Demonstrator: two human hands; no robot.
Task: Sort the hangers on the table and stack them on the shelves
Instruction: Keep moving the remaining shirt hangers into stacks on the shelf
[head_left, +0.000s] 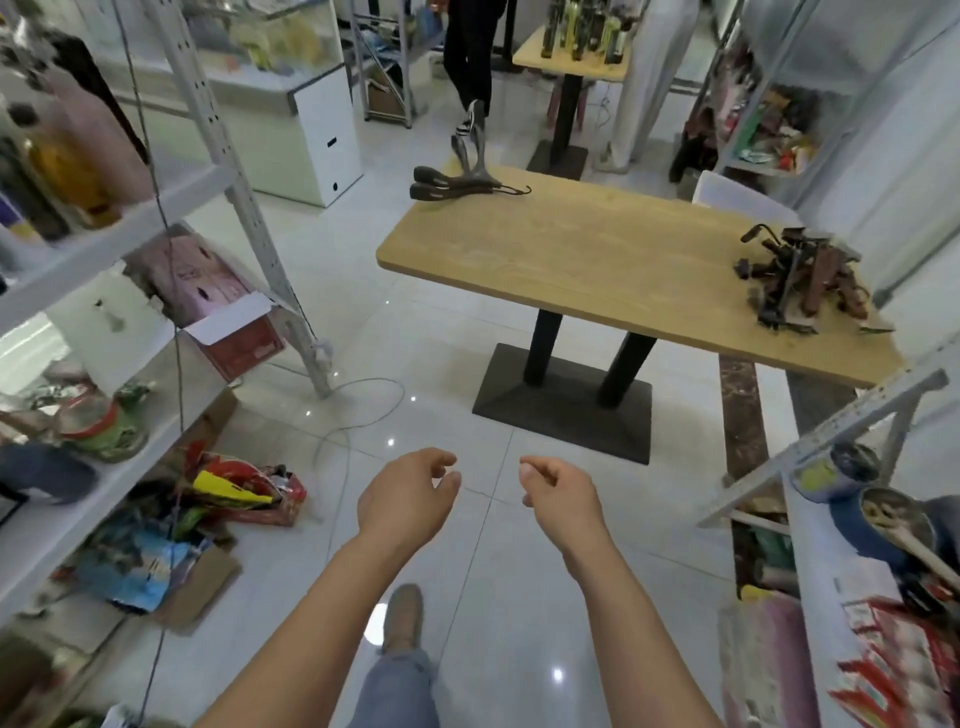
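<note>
Views: one, head-worn, wide-angle.
Facing: forward and downward, toward the table (597, 260).
Nearest: left hand (405, 499) and right hand (563, 493), low centre.
Between: tiled floor (519, 571).
Farther: table well ahead; shelves (104, 249) along both edges.

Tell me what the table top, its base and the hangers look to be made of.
Table top: pale wood or wood-look laminate, matte; grain streaks show. Base: probably black metal, dull, a flat plate with two posts. Far-corner hangers: seemingly dark brown wood with thin metal hooks. Right-hand pile: likely the same, but too blurred to confirm.
</note>
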